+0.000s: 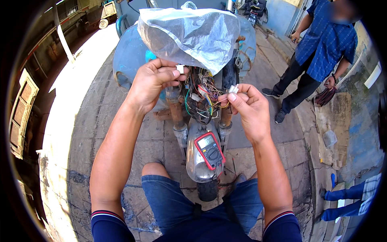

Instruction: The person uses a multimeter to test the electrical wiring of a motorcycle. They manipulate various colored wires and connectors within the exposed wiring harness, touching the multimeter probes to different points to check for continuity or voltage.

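Observation:
Between my knees stands the front end of a vehicle with a bundle of coloured wires [203,94] spilling out. My left hand [155,78] pinches a white plug connector [180,69] at the left of the bundle. On the right, my right hand [248,107] grips another white plug connector [233,89], with wires running from it into the bundle. The two connectors are apart. Below them a red and black multimeter [210,150] rests on the metal front fender [193,161], its screen lit by daylight. Clear plastic sheeting [189,34] covers the part above the wires.
A person in a blue shirt [322,44] stands at the right, holding a dark bundle [325,97]. Another person's jeans [346,195] show at the lower right. A wooden board [333,129] lies by the wall. Fork tubes [175,111] flank the wires; the front tyre [207,191] is below.

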The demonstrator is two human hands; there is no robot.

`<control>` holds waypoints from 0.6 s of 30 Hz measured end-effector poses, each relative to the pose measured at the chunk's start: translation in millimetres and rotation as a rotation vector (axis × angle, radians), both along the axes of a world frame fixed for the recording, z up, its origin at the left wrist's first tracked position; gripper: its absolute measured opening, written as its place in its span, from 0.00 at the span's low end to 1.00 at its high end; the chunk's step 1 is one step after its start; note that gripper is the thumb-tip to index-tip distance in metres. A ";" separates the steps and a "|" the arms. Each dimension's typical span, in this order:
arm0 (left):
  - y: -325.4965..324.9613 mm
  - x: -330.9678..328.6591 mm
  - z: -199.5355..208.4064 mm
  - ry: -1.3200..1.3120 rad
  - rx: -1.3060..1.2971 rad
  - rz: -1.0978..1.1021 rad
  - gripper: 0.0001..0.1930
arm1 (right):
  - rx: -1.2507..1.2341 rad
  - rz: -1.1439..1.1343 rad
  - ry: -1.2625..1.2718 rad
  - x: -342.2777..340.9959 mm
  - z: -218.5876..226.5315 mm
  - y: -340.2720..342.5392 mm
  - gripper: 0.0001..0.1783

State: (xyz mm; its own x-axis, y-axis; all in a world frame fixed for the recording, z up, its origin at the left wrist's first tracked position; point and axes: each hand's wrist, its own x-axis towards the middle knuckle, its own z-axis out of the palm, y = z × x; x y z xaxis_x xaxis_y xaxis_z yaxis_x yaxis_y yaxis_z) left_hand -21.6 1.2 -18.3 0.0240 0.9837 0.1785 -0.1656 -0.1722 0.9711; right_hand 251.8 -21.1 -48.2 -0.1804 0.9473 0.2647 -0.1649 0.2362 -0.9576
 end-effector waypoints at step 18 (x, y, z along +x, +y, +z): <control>10.8 18.6 -13.8 -0.051 0.018 -0.030 0.15 | -0.020 0.144 -0.078 -33.9 4.2 25.5 0.13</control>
